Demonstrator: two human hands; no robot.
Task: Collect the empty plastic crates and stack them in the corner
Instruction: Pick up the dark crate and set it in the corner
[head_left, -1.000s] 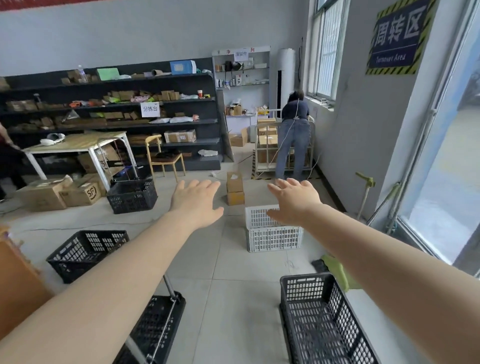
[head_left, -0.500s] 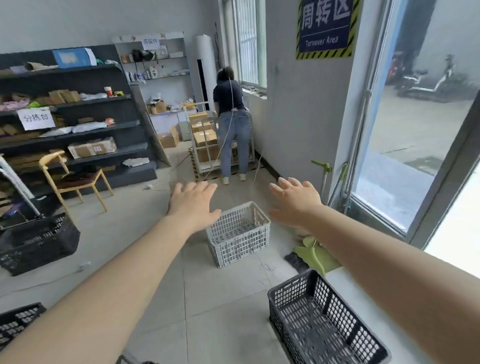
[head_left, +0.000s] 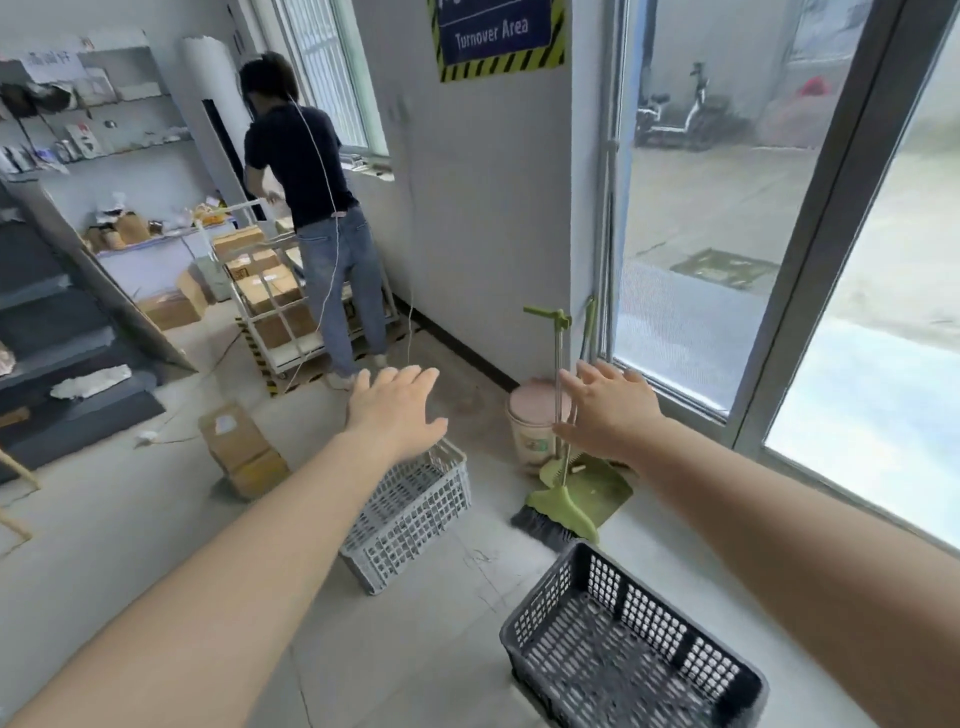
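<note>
A light grey plastic crate (head_left: 415, 514) sits empty on the tiled floor in the middle of the view. A dark grey plastic crate (head_left: 623, 644) lies empty near the bottom right, close to me. My left hand (head_left: 395, 410) is stretched out above the far rim of the light crate, fingers straight, holding nothing. My right hand (head_left: 610, 410) reaches forward to the right of that crate, fingers spread, also holding nothing. Neither hand touches a crate.
A green broom and dustpan (head_left: 571, 493) and a pink-lidded bucket (head_left: 532, 426) stand by the wall at the glass door. A cardboard box (head_left: 241, 449) lies left of the light crate. A person (head_left: 322, 228) works at a trolley of boxes (head_left: 270, 296). Dark shelves (head_left: 62, 332) run along the left.
The view has swung right and moved forward. The light crate now lies under my left hand, and the broom, dustpan and bucket have come into view. Both hands stay outstretched and open.
</note>
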